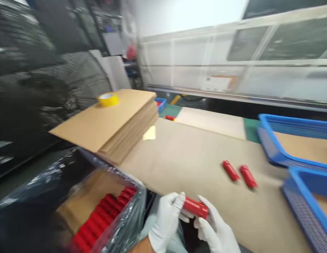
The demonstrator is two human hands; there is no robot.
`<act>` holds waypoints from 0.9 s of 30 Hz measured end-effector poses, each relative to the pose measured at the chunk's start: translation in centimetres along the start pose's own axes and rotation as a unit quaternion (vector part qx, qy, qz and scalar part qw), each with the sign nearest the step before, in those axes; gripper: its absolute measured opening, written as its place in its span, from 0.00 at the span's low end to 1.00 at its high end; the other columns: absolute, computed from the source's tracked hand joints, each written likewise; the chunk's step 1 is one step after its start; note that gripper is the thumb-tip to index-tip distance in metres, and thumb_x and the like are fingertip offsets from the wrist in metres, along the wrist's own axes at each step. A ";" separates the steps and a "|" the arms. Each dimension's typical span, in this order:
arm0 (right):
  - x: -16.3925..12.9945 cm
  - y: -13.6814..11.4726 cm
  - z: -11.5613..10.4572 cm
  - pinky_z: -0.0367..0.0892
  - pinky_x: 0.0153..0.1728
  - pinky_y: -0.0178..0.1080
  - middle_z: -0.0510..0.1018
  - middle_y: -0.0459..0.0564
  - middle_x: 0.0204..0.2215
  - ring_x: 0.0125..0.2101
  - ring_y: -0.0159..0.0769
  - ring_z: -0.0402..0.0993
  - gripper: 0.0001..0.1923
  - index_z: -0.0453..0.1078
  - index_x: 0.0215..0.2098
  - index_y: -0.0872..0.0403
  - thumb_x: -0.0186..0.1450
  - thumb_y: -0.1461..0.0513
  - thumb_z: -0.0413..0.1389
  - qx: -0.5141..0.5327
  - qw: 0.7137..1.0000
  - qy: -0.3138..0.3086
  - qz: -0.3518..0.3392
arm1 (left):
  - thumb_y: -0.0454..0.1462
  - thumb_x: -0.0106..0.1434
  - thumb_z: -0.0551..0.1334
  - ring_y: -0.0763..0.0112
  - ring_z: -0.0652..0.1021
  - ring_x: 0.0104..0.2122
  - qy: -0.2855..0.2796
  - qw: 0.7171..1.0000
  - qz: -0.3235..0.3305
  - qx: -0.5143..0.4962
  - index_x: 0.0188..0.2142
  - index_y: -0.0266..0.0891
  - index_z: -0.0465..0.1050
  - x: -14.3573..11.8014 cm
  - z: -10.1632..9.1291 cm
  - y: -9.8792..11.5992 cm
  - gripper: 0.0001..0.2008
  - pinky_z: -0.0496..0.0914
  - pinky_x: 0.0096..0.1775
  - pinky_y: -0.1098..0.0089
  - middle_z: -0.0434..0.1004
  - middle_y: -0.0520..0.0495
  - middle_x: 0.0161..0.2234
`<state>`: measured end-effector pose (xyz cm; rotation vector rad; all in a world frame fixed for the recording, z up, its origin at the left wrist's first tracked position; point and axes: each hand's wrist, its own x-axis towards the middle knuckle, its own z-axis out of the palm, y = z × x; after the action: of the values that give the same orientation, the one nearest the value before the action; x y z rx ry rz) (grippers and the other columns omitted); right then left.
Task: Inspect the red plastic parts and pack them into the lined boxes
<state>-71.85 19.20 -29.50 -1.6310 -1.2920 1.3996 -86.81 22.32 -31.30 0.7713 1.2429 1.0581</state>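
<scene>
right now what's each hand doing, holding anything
Left hand: closed on one end of the red cylinder.
Right hand: closed on the same red cylinder, gripping its other end.

Factory packing station: stacked cardboard sheets (pixel 118 123), blue plastic crates (pixel 290 140), industrial fan (pixel 55 95) (blurred), glazed partition behind.

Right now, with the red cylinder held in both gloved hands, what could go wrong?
1. The red cylinder is pinched only by fingertips of the left hand and right hand, over the table edge; a slip could drop it to the floor.
2. Two loose cylinders lie free on the table and might roll.
3. The tape roll sits on a tilted cardboard stack and could slide off.
</scene>
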 end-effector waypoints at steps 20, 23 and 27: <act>1.2 2.8 -1.3 0.59 0.21 0.31 0.75 0.48 0.23 0.19 0.27 0.66 0.37 0.65 0.49 0.60 0.55 0.40 0.53 0.219 0.975 -0.034 0.024 | 0.62 0.59 0.58 0.72 0.69 0.18 -0.001 0.975 0.088 0.204 0.20 0.38 0.70 0.1 0.8 -1.8 0.30 0.64 0.24 0.73 0.71 0.48 0.16; 1.8 3.0 -1.4 0.59 0.18 0.30 0.76 0.50 0.22 0.17 0.28 0.68 0.36 0.66 0.43 0.61 0.53 0.39 0.52 0.223 0.972 -0.061 0.046 | 0.62 0.57 0.59 0.72 0.68 0.18 -0.006 0.969 0.099 0.227 0.17 0.39 0.68 -0.2 0.8 -1.8 0.31 0.64 0.26 0.72 0.70 0.49 0.16; 2.1 3.3 -1.4 0.55 0.15 0.29 0.75 0.48 0.18 0.14 0.26 0.64 0.35 0.65 0.40 0.60 0.50 0.39 0.53 0.215 0.972 -0.076 0.062 | 0.63 0.58 0.57 0.72 0.67 0.17 0.002 0.967 0.080 0.243 0.16 0.39 0.65 -0.2 0.8 -1.7 0.32 0.63 0.26 0.72 0.68 0.49 0.14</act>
<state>-69.68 20.26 -32.91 -1.3457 -0.8925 1.7659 -85.71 21.57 -32.60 1.2617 1.4850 0.8890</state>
